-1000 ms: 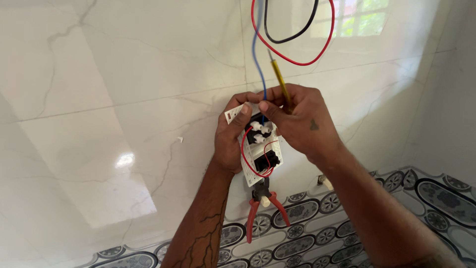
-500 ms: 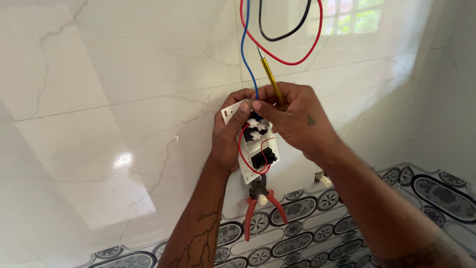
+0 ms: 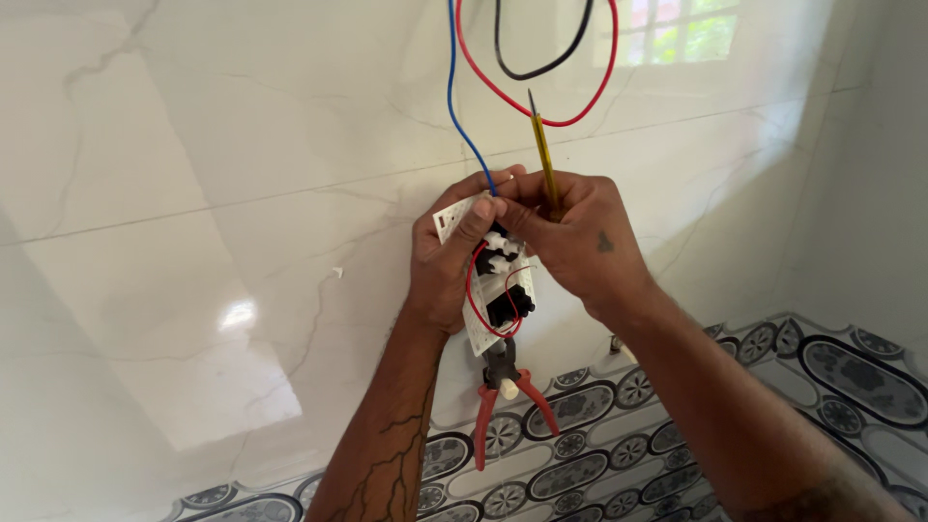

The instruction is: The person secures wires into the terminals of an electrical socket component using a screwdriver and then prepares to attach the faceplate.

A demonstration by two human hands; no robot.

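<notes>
Item: white switch plate [image 3: 495, 290], rectangular, seen from its back, black modules and a short red wire loop on it, held up against the pale marble wall tiles [image 3: 193, 193]. My left hand [image 3: 447, 266] has its grip closed round the plate's left edge, thumb on top. My right hand [image 3: 572, 242] pinches at the top terminals and clasps a yellow screwdriver [image 3: 541, 155], tip upward. Blue wire [image 3: 454, 97] runs down to the plate; red wire [image 3: 580, 97] and black wire [image 3: 532, 70] loop above. Red-handled pliers [image 3: 503, 396] hang below my left hand; I cannot tell which fingers carry them.
</notes>
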